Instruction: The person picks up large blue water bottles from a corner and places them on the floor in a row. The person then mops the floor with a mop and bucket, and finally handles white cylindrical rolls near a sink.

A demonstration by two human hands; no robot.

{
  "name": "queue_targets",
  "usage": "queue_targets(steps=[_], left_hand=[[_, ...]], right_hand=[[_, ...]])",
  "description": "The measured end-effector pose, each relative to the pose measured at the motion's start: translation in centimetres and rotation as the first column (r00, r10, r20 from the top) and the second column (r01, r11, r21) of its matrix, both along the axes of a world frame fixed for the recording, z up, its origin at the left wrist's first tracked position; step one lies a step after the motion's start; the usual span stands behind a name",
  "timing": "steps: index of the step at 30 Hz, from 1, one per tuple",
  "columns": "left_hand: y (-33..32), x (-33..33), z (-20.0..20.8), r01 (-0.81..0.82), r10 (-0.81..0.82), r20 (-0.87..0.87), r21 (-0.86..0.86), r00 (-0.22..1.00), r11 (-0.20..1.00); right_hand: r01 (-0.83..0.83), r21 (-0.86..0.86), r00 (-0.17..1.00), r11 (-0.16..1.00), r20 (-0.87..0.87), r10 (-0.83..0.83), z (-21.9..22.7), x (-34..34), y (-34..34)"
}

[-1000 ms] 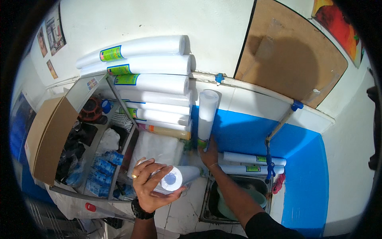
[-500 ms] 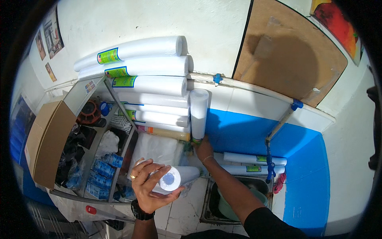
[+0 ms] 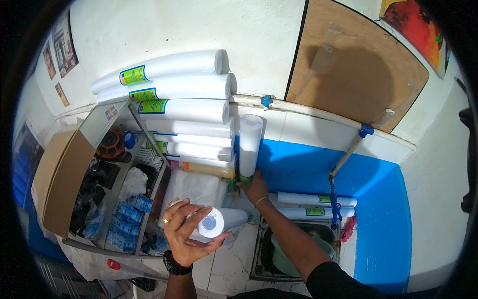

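Observation:
My left hand (image 3: 185, 233), with a ring and a black watch, curls its fingers around the top end of a white plastic roll (image 3: 232, 218). The roll's round end with its core hole points up at me. Further off, my right hand (image 3: 256, 189) grips the lower part of another white roll (image 3: 250, 147) by its green label. That roll stands nearly upright against the wall, just right of a stack of lying white rolls (image 3: 181, 110). My right fingers are partly hidden behind the roll's base and my own hand.
At left are a glass-sided display case (image 3: 134, 174) with blue packets and a cardboard box (image 3: 67, 179). A sink (image 3: 259, 266) holding a green basin (image 3: 286, 259) lies under my right forearm. Two rolls (image 3: 313, 200) rest behind it, near a blue-handled tap (image 3: 336, 212).
The upright roll in my right hand has shifted slightly right, widening the gap to the stack. My left hand stays around its roll. The view has turned a little.

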State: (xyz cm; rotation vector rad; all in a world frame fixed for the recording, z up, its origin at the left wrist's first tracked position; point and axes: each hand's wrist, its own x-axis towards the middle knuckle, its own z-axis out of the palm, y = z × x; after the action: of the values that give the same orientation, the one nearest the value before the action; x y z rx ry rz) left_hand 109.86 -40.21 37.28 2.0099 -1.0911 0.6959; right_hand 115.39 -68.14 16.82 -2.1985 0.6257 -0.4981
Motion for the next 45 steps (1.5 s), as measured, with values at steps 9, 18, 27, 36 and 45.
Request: queue_targets(steps=[9,18,27,36,45], left_hand=[[-0.2,0.2,0.1,0.002,-0.002,-0.003,-0.012,1.0,1.0],[-0.4,0.3,0.1,-0.001,0.001,0.007,0.0,1.0,1.0],[-0.5,0.7,-0.1,0.018,-0.017,0.047,-0.007,0.999,1.0],[-0.8,0.2,0.5,-0.007,0.007,0.021,-0.03,1.0,1.0],[-1.1,0.2,0.3,0.002,-0.001,0.017,-0.057,1.0,0.998]], right_hand=[[-0.006,0.048,1.0,0.999,0.018,0.005,-0.3,0.6,0.0],[0.023,-0.027,0.999,0.999,0.027,-0.023,-2.7,1.2,0.1],[0.039,0.01,0.999,0.999,0.009,-0.039,-2.0,0.5,0.5],[-0.011,0.011,0.997,1.0,-0.077,0.012,-0.6,-0.5,-0.4],[0.012,-0.038,1.0,0.999,0.024,-0.011,0.1,-1.1,-0.1]])
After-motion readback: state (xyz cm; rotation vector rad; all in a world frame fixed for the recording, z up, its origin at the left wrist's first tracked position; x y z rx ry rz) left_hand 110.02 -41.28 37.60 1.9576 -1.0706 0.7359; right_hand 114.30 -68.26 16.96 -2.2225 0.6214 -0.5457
